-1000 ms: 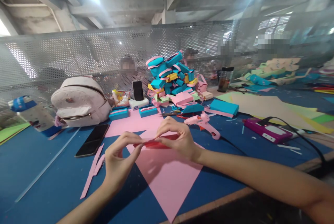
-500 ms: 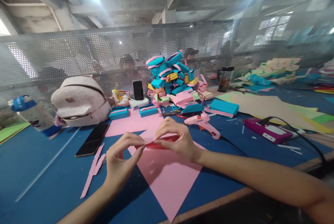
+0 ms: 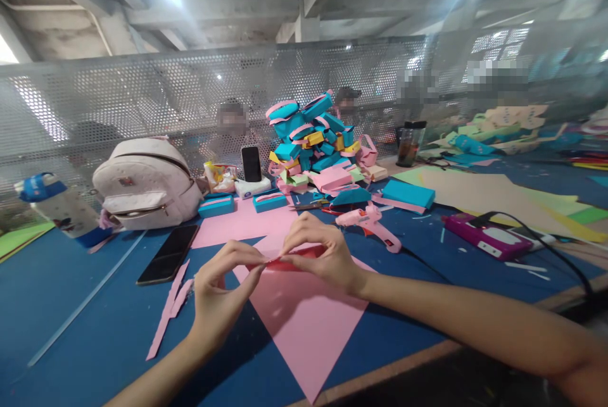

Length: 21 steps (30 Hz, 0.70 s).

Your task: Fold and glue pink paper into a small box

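My left hand (image 3: pixel 223 283) and my right hand (image 3: pixel 323 255) meet over a pink sheet of paper (image 3: pixel 308 331) on the blue table. Both pinch a folded piece of red-pink paper (image 3: pixel 281 264) between thumb and fingers, their tips almost touching. Much of that piece is hidden by my right hand. A pink glue gun (image 3: pixel 373 225) lies just beyond my right hand, its cord running off to the right. Left of my left hand are torn pink paper strips (image 3: pixel 170 312) and a dark phone (image 3: pixel 168 255).
A heap of blue, pink and yellow paper boxes (image 3: pixel 313 141) stands at the back. A white backpack (image 3: pixel 147 185) and a bottle (image 3: pixel 66 211) are at left. To the right lie a purple device (image 3: pixel 489 236) with a cable, a blue box (image 3: pixel 408 195) and paper sheets (image 3: pixel 494 195).
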Available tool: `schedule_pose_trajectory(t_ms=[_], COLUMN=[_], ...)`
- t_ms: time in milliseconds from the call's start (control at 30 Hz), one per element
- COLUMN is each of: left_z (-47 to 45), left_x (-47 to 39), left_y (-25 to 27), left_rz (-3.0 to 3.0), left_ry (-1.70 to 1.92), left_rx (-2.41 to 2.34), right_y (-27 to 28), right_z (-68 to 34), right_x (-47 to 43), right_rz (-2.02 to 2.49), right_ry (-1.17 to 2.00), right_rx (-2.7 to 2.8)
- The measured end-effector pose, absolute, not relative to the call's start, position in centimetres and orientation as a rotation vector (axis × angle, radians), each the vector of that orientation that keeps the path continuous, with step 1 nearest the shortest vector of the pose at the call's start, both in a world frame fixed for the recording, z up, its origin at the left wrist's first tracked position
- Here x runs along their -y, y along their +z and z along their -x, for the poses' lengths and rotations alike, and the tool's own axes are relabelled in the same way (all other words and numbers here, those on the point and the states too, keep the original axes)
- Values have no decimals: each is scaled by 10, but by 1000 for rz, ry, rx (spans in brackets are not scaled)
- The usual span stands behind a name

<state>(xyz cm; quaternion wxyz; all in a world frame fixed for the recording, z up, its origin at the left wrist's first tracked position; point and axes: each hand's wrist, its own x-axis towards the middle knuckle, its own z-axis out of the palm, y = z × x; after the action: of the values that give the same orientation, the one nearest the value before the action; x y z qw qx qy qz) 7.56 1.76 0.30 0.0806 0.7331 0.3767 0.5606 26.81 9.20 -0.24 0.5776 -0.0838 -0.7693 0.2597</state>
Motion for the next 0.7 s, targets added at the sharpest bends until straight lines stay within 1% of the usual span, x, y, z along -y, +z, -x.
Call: schedule_pose_trajectory(t_ms=[367,700], left_z=[-73,-69], left_x=[-20,-23], left_y=[3,2], left_rz=[-2124,-2033], left_ry=[1722,1745], left_rx=[-1161,-1195], right_y=[0,-1], right_z=[-268,-269], right_x=[-93,-99], right_rz=[187,212], right_ry=[647,613], right_rx=[1755,1736])
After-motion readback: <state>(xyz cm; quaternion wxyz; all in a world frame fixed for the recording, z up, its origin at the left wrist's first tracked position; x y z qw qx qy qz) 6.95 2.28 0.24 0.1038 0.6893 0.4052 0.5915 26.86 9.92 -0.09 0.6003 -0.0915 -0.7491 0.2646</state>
